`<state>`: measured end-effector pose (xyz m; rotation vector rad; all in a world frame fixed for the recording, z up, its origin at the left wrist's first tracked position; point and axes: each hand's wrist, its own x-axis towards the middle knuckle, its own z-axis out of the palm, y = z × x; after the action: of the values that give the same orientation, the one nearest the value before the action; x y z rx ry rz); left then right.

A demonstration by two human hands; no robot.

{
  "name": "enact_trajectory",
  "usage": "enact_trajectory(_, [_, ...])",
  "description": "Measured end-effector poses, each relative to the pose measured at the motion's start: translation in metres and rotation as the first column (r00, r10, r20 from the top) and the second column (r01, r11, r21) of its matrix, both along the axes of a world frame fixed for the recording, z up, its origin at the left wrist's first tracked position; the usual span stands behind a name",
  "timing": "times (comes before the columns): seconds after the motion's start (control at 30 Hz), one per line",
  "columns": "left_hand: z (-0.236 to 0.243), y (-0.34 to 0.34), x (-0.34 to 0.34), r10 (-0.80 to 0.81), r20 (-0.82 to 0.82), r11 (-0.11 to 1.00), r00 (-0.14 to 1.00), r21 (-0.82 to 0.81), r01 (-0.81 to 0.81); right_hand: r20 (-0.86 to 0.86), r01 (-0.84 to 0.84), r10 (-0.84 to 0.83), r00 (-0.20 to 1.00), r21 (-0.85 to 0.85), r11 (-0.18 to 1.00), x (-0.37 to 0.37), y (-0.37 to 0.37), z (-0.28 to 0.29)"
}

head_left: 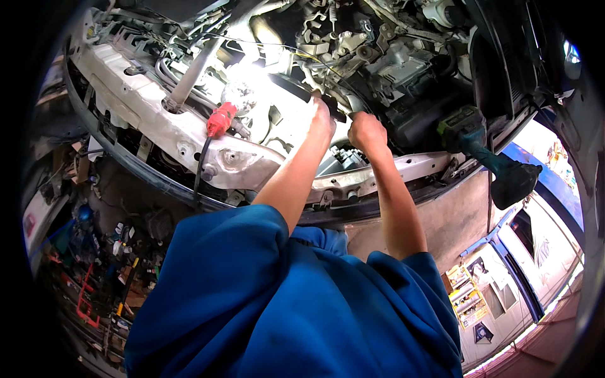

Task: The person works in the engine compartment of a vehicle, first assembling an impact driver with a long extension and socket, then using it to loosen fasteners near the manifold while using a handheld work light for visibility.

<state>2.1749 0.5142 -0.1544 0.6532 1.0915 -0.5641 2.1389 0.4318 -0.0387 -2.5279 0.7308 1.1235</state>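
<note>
Both my arms reach over the front crossmember of a car into its open engine bay. My left hand [322, 118] is closed at a long dark piece [290, 85], perhaps a hose or bar; glare washes out part of it. Just to the right, my right hand [367, 133] is curled into a fist close to the dark piece's end, and what its fingers grip is hidden. A lit work lamp [241, 94] with a red handle [220, 120] rests on the crossmember [151, 104] left of my hands, its cable hanging down in front.
A green and black cordless power tool [482, 154] lies on the right front edge of the bay. Engine parts [403, 66] and cables crowd the space beyond my hands. Tools and loose parts [120, 264] clutter the lower left; a rack [467, 296] stands lower right.
</note>
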Motion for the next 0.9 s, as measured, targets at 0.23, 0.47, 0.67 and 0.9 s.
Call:
enact_trajectory(0.23, [-0.017, 0.05, 0.039, -0.211, -0.015, 0.977, 0.977, -0.044, 0.21, 0.009, -0.053, 0.053, 0.999, 0.042, 0.998, -0.005, -0.007, -0.011])
enact_trajectory(0.47, [-0.035, 0.045, 0.075, -0.272, 0.155, 0.956, 0.95, -0.068, 0.285, 0.075, -0.249, 0.244, 0.967, 0.066, 0.966, -0.01, -0.016, -0.037])
enact_trajectory(0.67, [-0.054, 0.033, 0.11, -0.279, 0.178, 0.934, 0.944, -0.18, 0.31, 0.082, -0.13, 0.116, 0.99, 0.198, 0.971, 0.015, -0.038, -0.051])
enact_trajectory(0.9, [0.053, 0.046, 0.095, -0.614, 0.162, 0.79, 0.773, 0.112, 0.603, 0.226, -0.129, 0.083, 0.971, 0.198, 0.972, 0.005, -0.06, -0.067])
